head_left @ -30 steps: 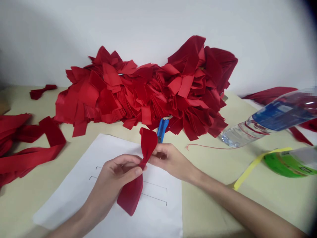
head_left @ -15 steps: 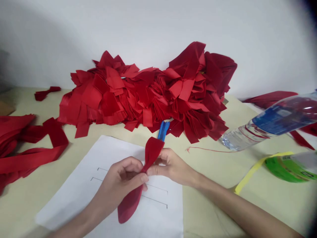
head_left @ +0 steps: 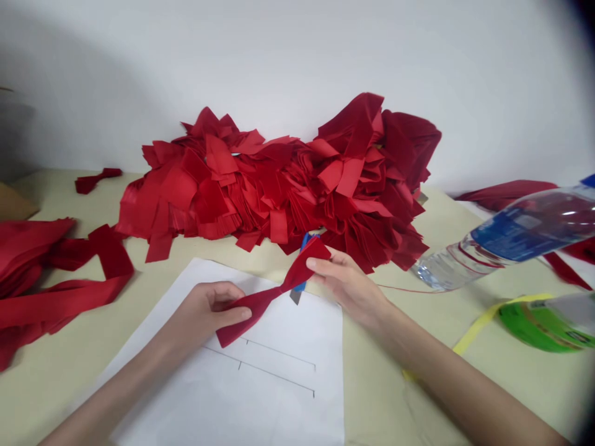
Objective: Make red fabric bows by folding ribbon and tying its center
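Note:
A red fabric bow (head_left: 272,292) is stretched between my two hands above a white sheet of paper (head_left: 260,378) with ruled lines. My left hand (head_left: 211,310) pinches the bow's lower left wing, thumb on top. My right hand (head_left: 346,282) pinches the upper right wing with its fingertips. Just behind the bow lies a blue-handled tool (head_left: 303,265), partly hidden by the fabric.
A big heap of red fabric pieces (head_left: 279,179) lies against the white wall. Red strips (head_left: 56,279) sit at the left, a small bow (head_left: 95,179) at the far left. A plastic water bottle (head_left: 511,235), a green tape roll (head_left: 542,322) and red thread (head_left: 400,288) are at the right.
The bow stood almost upright, pinched at its middle; now both hands have shifted to its wings and pulled it out into a slanted, nearly level line. The right hand moved up and right.

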